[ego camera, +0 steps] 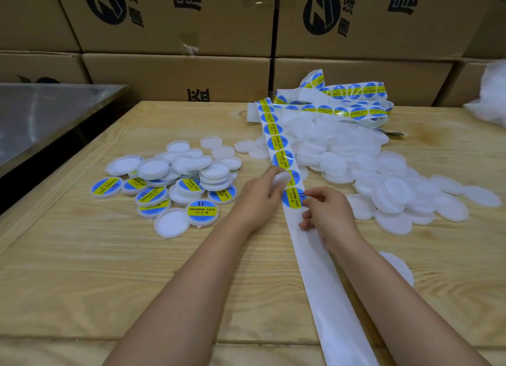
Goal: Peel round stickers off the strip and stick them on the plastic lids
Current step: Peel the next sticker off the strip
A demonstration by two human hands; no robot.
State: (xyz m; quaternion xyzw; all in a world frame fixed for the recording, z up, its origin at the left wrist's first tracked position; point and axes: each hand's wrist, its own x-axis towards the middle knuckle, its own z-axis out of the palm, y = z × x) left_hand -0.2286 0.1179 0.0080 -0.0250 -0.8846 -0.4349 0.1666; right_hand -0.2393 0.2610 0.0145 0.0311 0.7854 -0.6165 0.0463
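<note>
While my left hand [258,197] gripped a blank lid [282,178], my right hand [327,213] pinched the sticker [292,199] just right of it.

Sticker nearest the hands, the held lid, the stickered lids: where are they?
Sticker [293,198]: head view, its yellow band.
Held lid [283,178]: head view, its white top edge.
Stickered lids [202,211]: head view, nearest one's label.

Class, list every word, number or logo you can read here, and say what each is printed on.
"SOLDERING PASTE": yellow band of the sticker on the nearest labelled lid.
"II": same sticker, above the band.
Chinese characters under it: too small to read.
Black logo and large Chinese characters on the cartons: partly cut off.
Stickers on the strip: same design, blurred.
</note>
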